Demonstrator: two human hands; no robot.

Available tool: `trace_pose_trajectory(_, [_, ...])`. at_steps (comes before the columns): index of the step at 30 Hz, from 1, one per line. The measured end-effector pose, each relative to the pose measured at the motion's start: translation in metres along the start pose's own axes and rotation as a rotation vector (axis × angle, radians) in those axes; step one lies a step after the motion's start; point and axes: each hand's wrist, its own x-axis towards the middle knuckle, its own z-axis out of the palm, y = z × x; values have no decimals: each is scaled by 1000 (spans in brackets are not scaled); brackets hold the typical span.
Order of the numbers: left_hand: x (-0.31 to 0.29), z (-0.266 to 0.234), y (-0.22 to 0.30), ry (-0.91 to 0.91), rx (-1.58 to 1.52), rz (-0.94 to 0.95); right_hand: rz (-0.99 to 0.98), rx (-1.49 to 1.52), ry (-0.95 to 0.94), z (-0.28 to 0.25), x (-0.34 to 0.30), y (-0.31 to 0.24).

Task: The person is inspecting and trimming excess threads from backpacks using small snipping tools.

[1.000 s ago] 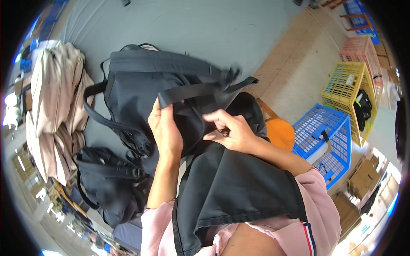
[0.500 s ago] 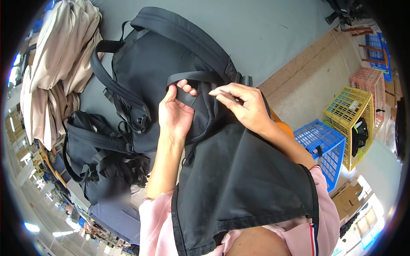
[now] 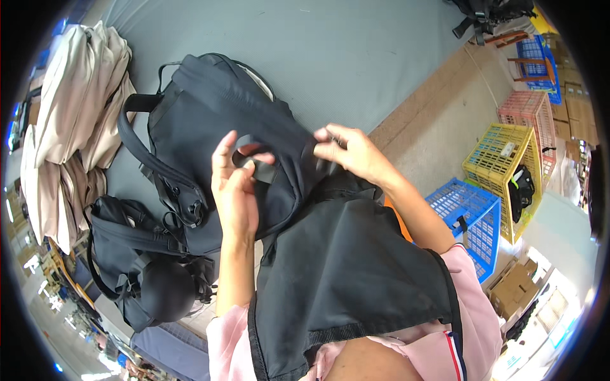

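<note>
My left hand [image 3: 236, 190] is pinched shut on a black strap [image 3: 262, 170] of the backpack [image 3: 210, 127], which lies on the grey table [image 3: 356, 57] right in front of me. My right hand [image 3: 356, 152] is curled closed on the bag's right edge, fingers gripping the fabric. I think the strap could slip or twist if I pull unevenly, since my thumb hold looks light. My apron [image 3: 343, 273] hangs against the bag's near side and might snag. A second backpack [image 3: 143, 267] sits near left, beige fabric [image 3: 70, 127] far left, crates [image 3: 473, 216] on the right.
</note>
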Motion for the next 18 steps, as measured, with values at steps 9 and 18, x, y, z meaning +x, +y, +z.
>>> trace_pose_trajectory(9, [-48,37,25,82,1294,844,-122,295,68,36,-31,-63])
trace_pose_trajectory(18, [-24,25,32,-186,927,827,-523,-292,179,32,-41,-76])
